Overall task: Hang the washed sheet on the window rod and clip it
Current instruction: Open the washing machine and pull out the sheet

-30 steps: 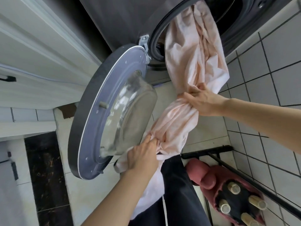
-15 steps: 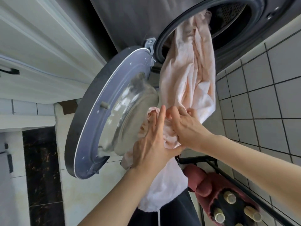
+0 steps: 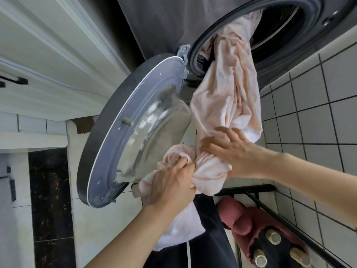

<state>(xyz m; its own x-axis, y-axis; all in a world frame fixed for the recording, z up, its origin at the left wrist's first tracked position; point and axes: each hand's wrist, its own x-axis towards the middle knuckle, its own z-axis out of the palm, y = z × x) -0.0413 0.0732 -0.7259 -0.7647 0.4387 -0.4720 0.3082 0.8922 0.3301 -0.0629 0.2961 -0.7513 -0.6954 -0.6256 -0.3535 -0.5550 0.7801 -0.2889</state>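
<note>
sheet [image 3: 228, 97] far end hidden in drum [image 3: 280, 26] | left hand [image 3: 172, 182], right hand [image 3: 233, 151] both grip its bunched middle

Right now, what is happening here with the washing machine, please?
A person is pulling a pale pink washed sheet out of the dark grey front-loading washing machine, whose round glass door stands open. The left hand grips a bunched part of the sheet, and the right hand holds the twisted cloth beside it. One end of the sheet is in the drum; nothing is hung or clipped yet.
</note>
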